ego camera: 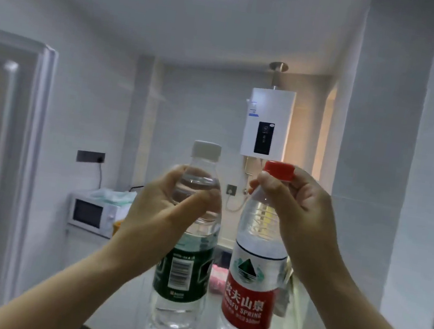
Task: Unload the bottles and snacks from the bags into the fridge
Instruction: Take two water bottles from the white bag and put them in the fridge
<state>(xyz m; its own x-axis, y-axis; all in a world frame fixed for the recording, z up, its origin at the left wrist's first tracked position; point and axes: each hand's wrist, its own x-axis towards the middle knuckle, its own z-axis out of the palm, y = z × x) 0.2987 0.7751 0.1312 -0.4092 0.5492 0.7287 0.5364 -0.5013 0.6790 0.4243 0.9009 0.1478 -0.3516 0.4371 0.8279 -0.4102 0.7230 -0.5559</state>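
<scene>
The person holds up two water bottles, both under the white water heater (pixel 267 124) on the wall. The green-label bottle (pixel 182 271) with the white cap is below the heater and off to the left. The red-label bottle (pixel 247 294) hangs almost right under it. The two bottles are just beside each other but not touching. Both look full nearly to the top, so I think they are a bit heavy. The plastic is thin and clear, so it may squash in when squeezed, and it is smooth, so it could slip. A good place to hold is around the fat upper part, or under the ring below the cap. The left hand (pixel 165 207) is wrapped around the top part of the green-label bottle, above the label, with the thumb across the front. The right hand (pixel 297 200) grips the red-label bottle by its neck, fingers curled at the red cap, so the bottle hangs down. That high grip looks less safe to me. Both arms reach up and forward.
</scene>
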